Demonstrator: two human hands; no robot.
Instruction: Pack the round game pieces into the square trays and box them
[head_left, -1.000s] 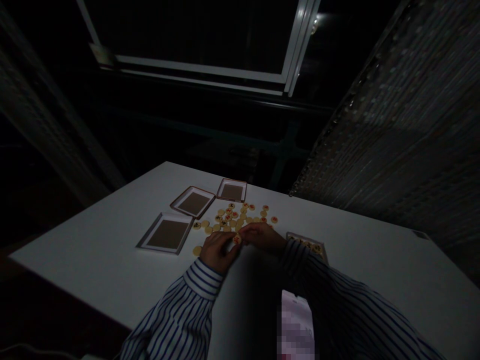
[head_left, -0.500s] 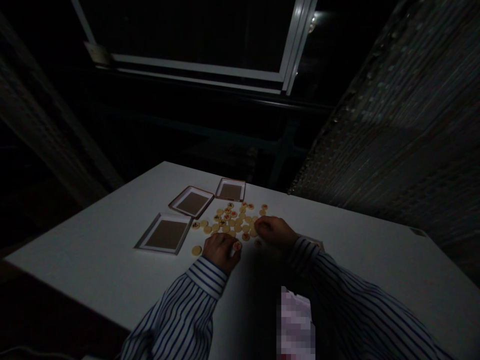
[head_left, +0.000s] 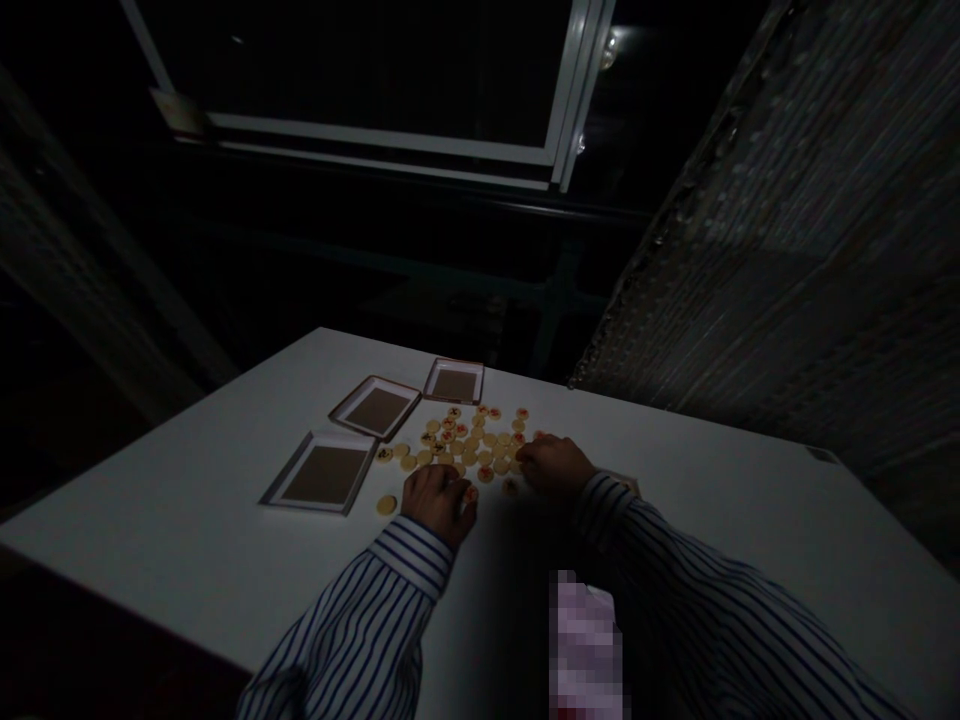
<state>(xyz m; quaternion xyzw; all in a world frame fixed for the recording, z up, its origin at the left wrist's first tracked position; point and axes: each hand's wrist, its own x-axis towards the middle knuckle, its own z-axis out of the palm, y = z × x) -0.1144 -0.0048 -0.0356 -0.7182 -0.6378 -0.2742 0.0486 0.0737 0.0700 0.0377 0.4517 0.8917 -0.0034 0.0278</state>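
Observation:
Several round pale game pieces (head_left: 471,442) with red or black marks lie scattered on a white table (head_left: 187,520). My left hand (head_left: 435,500) rests on the table at the near edge of the pile, fingers curled, a red-marked piece (head_left: 470,493) at its fingertips. My right hand (head_left: 553,464) sits at the pile's right side, fingers curled over pieces there. Both arms wear striped sleeves. The scene is very dim.
Three shallow box trays lie left and behind the pile: a near one (head_left: 321,474), a middle one (head_left: 375,408), a far one (head_left: 454,381). One piece (head_left: 386,504) lies apart by the near tray. A window frame (head_left: 375,140) and a textured wall (head_left: 787,250) stand beyond.
My hands were together over one red-marked piece; the right hand has since moved away to the right side of the pile. The left hand stays with the piece.

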